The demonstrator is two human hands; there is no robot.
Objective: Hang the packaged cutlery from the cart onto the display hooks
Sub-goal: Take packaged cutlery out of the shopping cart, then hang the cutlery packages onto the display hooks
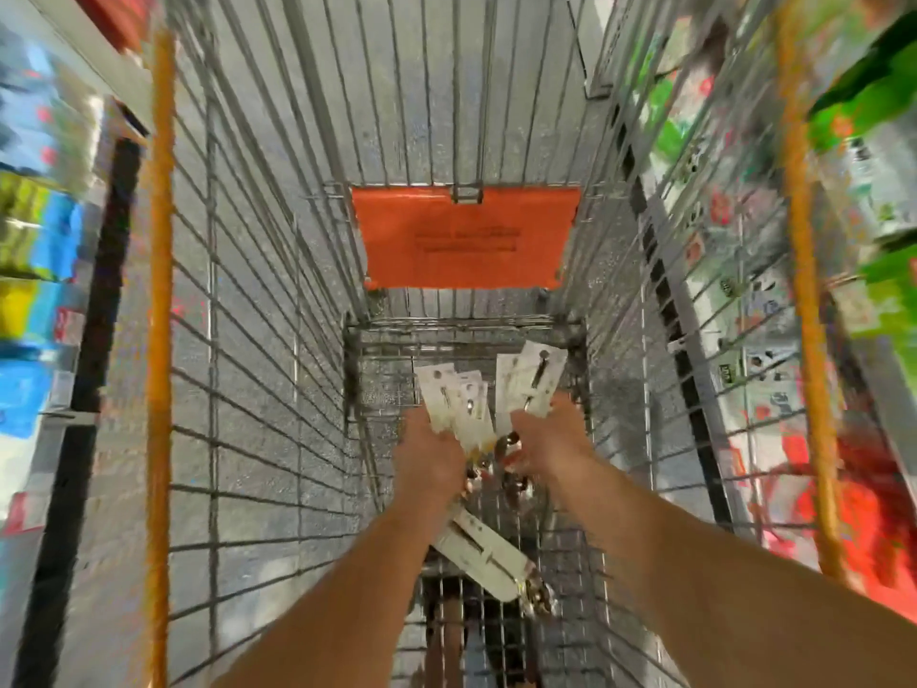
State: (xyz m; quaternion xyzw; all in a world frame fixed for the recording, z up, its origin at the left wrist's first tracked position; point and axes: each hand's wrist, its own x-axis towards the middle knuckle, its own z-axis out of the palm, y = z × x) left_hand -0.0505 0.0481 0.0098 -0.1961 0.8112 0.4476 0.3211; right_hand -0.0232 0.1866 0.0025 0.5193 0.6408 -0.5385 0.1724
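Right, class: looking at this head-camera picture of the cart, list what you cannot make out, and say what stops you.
- Print on the cutlery packs: too small and blurred.
- Fingers of the left hand and right hand: hidden behind the hands and cards.
- Pack on the cart floor: partly covered by the left forearm.
- Text on the orange flap: blurred.
- Shelf goods at both sides: motion blur.
- Display hooks: not identifiable.

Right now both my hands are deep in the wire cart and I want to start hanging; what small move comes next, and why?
Probably lift both hands straight up out of the wire cart. The left hand already holds a fan of white carded cutlery packs, and the right hand holds more white packs. One pack lies on the cart floor; leave it for later.
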